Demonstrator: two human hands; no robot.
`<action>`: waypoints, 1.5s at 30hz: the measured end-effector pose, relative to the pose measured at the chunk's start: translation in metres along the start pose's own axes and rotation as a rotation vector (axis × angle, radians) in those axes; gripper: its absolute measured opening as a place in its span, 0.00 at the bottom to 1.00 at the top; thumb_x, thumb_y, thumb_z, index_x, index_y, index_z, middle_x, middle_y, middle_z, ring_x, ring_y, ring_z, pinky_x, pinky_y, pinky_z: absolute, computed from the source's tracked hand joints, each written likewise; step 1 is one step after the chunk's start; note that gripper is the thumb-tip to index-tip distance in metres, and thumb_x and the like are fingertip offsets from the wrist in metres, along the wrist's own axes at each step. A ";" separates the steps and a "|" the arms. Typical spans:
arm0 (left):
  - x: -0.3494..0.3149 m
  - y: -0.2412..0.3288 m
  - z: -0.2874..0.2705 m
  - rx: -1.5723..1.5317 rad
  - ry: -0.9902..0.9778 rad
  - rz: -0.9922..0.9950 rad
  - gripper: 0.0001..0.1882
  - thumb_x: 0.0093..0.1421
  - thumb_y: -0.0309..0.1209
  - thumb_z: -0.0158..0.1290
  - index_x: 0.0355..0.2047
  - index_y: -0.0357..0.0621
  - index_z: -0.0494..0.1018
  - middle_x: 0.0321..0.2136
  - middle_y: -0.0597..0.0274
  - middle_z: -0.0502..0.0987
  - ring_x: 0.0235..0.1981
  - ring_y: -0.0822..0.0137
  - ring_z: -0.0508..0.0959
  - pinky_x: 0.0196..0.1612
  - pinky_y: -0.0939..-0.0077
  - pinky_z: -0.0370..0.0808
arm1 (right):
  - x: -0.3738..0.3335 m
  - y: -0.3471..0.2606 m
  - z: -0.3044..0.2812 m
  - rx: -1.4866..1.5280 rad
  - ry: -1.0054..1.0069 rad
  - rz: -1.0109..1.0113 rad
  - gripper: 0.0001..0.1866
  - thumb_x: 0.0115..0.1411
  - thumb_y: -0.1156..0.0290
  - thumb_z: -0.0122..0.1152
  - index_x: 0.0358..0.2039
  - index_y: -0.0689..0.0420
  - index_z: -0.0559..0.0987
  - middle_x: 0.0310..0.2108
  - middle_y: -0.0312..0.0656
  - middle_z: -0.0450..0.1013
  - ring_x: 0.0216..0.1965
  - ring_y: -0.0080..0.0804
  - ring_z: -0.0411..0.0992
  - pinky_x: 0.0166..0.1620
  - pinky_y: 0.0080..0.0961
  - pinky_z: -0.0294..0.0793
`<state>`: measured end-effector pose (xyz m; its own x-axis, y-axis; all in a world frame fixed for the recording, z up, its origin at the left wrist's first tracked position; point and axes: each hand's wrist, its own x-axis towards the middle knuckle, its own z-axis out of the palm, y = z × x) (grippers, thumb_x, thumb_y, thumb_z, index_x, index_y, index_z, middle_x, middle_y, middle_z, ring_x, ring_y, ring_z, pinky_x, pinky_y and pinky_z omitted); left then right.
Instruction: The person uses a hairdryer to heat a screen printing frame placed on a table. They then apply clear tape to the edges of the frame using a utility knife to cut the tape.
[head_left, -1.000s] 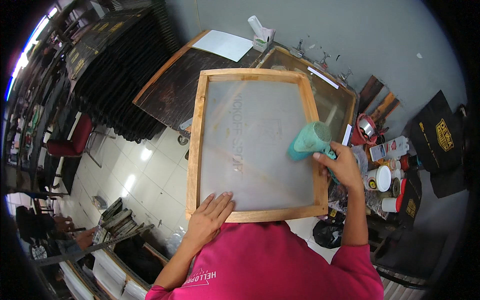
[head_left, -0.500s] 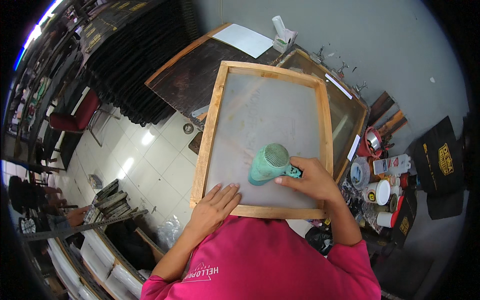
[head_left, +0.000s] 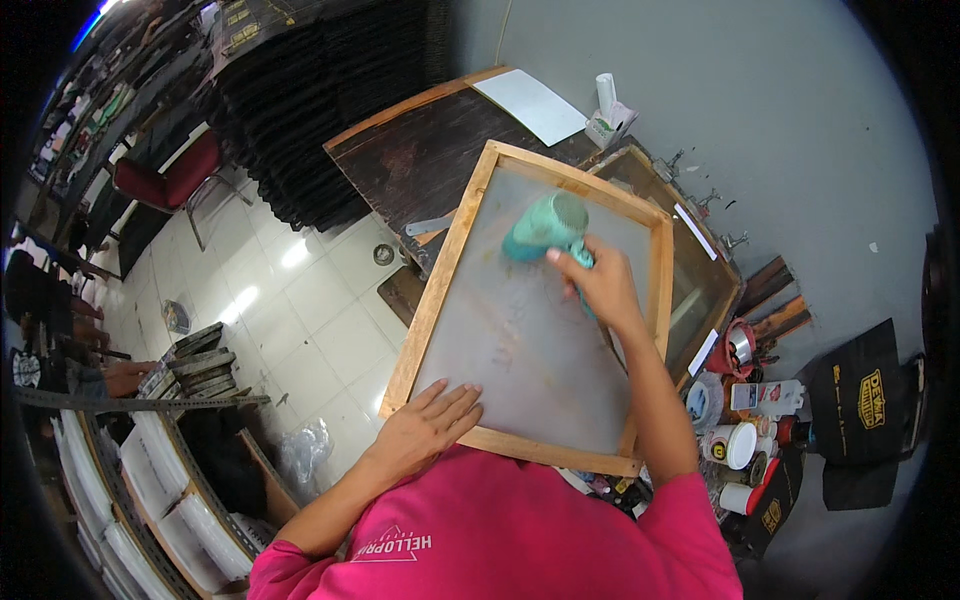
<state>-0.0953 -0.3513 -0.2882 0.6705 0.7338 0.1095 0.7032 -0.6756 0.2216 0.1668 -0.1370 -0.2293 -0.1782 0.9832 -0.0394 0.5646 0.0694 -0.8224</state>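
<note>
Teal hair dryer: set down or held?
Held: the right hand grips the hair dryer by its handle, over the framed mesh.

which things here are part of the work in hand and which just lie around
In use:
teal hair dryer, in the right hand
wood-framed screen, under the left hand

Apparently just lying around:
dark red chair
white sheet
crumpled clear plastic

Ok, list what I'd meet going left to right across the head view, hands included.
Red chair, left hand lying flat on the wooden frame, turquoise hair dryer, right hand gripping its handle, red container, large black bag with yellow print.
</note>
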 end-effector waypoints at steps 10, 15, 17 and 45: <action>0.000 0.000 0.001 -0.043 0.023 -0.003 0.30 0.56 0.30 0.58 0.61 0.42 0.70 0.68 0.54 0.68 0.66 0.57 0.71 0.73 0.56 0.63 | 0.077 0.019 -0.015 0.097 0.143 0.060 0.20 0.61 0.53 0.71 0.31 0.59 0.80 0.21 0.36 0.75 0.19 0.22 0.74 0.23 0.23 0.72; 0.002 0.001 -0.007 -0.066 -0.017 -0.009 0.27 0.60 0.27 0.52 0.60 0.39 0.71 0.67 0.50 0.68 0.67 0.58 0.70 0.72 0.57 0.62 | 0.083 0.031 -0.031 0.086 0.182 0.070 0.18 0.62 0.55 0.71 0.31 0.58 0.79 0.21 0.35 0.74 0.19 0.21 0.74 0.21 0.22 0.71; 0.003 0.002 -0.007 -0.076 -0.015 -0.008 0.26 0.60 0.27 0.52 0.60 0.38 0.71 0.67 0.50 0.69 0.67 0.57 0.70 0.72 0.56 0.63 | 0.081 0.035 -0.038 0.087 0.204 0.060 0.18 0.61 0.55 0.71 0.31 0.58 0.79 0.21 0.35 0.74 0.19 0.21 0.74 0.21 0.22 0.71; 0.005 0.001 -0.008 -0.046 0.042 0.030 0.26 0.56 0.28 0.53 0.57 0.39 0.73 0.64 0.52 0.72 0.65 0.57 0.72 0.69 0.55 0.67 | -0.074 0.051 -0.112 0.108 0.356 0.256 0.17 0.61 0.60 0.70 0.29 0.61 0.79 0.21 0.37 0.75 0.20 0.23 0.74 0.26 0.25 0.72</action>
<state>-0.0931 -0.3478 -0.2798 0.6803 0.7159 0.1568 0.6703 -0.6943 0.2619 0.2992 -0.1869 -0.2048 0.2553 0.9646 -0.0669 0.4638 -0.1828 -0.8669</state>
